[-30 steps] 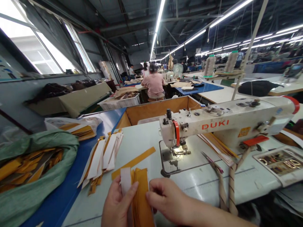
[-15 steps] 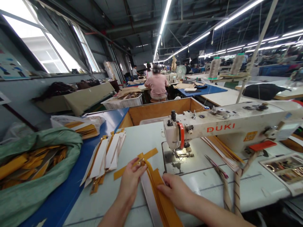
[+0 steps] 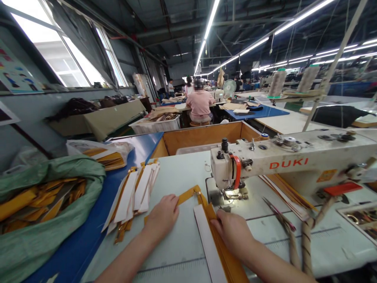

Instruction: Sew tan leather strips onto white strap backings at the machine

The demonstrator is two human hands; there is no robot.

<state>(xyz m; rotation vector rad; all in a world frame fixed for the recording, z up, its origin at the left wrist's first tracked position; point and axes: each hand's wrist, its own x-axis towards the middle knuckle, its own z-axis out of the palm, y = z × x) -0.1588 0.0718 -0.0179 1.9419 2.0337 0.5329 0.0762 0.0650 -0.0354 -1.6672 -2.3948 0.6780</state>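
No longer up at the metal fitting (image 3: 199,192), my left fingers (image 3: 171,206) now lie over the loose mustard strip (image 3: 187,195), which slants across the bench (image 3: 171,251) with its far end close by that fitting. They curl downward, probably to keep the strip in check, but their undersides are hidden, so I cannot tell whether they pinch it. My right fingers (image 3: 221,220) are closed on the bundle of mustard and white strips (image 3: 226,255), which sits nearer the sewing machine (image 3: 250,161) than before and runs toward the bench's front edge; holding it by the side likely stops the layers fanning out. More strips (image 3: 143,184) lie piled toward the bench's left edge, perhaps so they don't crowd me, while the scissors (image 3: 279,215) rest between machine and front edge, handily close to my right fingers.
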